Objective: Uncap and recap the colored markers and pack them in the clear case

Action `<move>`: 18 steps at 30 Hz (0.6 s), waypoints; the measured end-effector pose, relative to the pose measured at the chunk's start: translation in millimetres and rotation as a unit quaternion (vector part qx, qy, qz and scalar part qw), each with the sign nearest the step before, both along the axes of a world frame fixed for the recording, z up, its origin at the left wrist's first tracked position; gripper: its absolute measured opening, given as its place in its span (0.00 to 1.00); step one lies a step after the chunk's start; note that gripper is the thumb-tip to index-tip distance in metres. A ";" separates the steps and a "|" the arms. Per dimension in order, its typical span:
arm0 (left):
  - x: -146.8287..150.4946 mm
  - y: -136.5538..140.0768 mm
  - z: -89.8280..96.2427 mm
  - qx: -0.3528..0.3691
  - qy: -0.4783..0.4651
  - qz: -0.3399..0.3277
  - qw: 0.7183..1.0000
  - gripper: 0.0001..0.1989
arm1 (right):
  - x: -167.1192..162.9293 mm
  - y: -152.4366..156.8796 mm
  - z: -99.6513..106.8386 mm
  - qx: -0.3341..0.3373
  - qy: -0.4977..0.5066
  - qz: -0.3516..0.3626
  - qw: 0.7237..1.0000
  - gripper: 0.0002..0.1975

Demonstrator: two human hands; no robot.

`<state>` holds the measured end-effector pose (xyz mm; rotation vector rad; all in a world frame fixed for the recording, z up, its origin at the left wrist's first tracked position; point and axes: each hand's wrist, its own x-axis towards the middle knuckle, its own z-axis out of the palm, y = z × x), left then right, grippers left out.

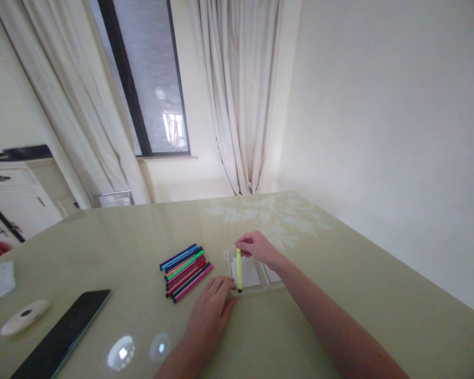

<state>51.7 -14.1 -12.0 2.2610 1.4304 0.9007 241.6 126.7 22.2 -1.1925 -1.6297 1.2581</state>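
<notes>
While the right hand [256, 246] pinches its far end between thumb and fingers, the slim yellow plastic marker [239, 269] is over the clear plastic case [256, 289], long axis running nearly straight near-to-far, black end nearest. Left hand [210, 305]: thumb apart from loosely bent fingers, fingertips at the case's near-left corner, contact unclear.

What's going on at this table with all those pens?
A person's right hand has one end of a yellow marker in its grip, over the left side of an open clear case. The left hand is at the case's near left corner. Other markers lie side by side on the table, left of the case.
</notes>
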 end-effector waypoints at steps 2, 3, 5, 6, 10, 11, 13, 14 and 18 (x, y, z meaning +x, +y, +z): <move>-0.7 -1.0 0.8 -0.012 -0.001 0.012 1.000 0.11 | -8.1 1.6 -8.2 0.014 -0.026 0.001 1.000 0.07; -0.9 -1.5 1.1 -0.015 -0.001 0.017 1.000 0.10 | -11.0 2.0 -11.4 0.022 -0.031 -0.009 0.999 0.07; -1.1 -2.3 1.6 -0.013 0.003 0.020 1.000 0.11 | -15.4 2.2 -15.6 0.031 -0.029 -0.033 0.999 0.06; -1.0 -2.5 1.7 -0.007 0.004 0.018 1.000 0.13 | -17.2 1.9 -16.9 0.033 -0.027 -0.040 0.998 0.06; -1.0 -2.7 1.3 0.013 0.013 0.011 1.000 0.17 | -23.1 -1.6 -18.1 0.054 -0.053 -0.042 0.996 0.07; -1.2 -2.7 1.2 0.013 0.018 0.009 1.000 0.16 | -23.9 -2.7 -17.4 0.063 -0.070 -0.040 0.995 0.08; -1.7 -3.0 1.1 0.010 0.026 0.004 1.000 0.13 | -24.1 -4.2 -14.7 0.077 -0.105 -0.033 0.991 0.09; -2.0 -3.2 1.0 0.010 0.028 0.001 1.000 0.13 | -23.4 -4.4 -12.5 0.080 -0.116 -0.029 0.990 0.09; -2.2 -4.3 0.6 0.004 0.009 0.009 1.000 0.17 | -16.9 -1.2 -2.9 0.077 -0.102 -0.054 0.990 0.10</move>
